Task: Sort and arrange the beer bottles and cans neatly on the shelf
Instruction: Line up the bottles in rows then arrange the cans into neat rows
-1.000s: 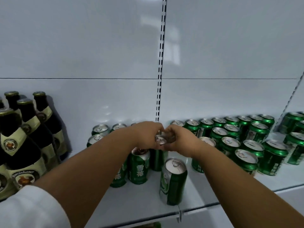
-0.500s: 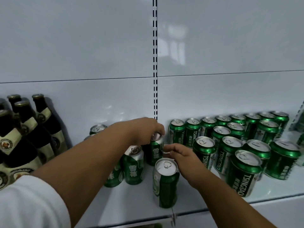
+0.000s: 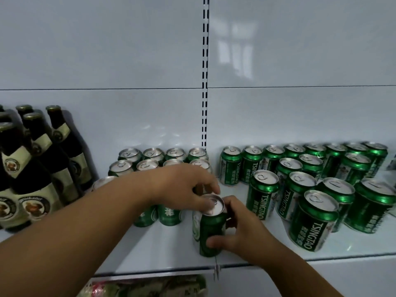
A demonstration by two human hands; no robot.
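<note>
My right hand (image 3: 237, 234) grips the can (image 3: 211, 228) near the shelf's (image 3: 162, 251) front edge, left hand (image 3: 184, 187) pinching its rim; I should slide it upright into the rows.

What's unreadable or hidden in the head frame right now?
- Left-group cans: front ones hidden by the left hand and forearm.
- Front can: label blurred, partly covered by the right hand.
- Bottles: cut off by the left edge.
- Items below the shelf: blurred, cropped.
</note>
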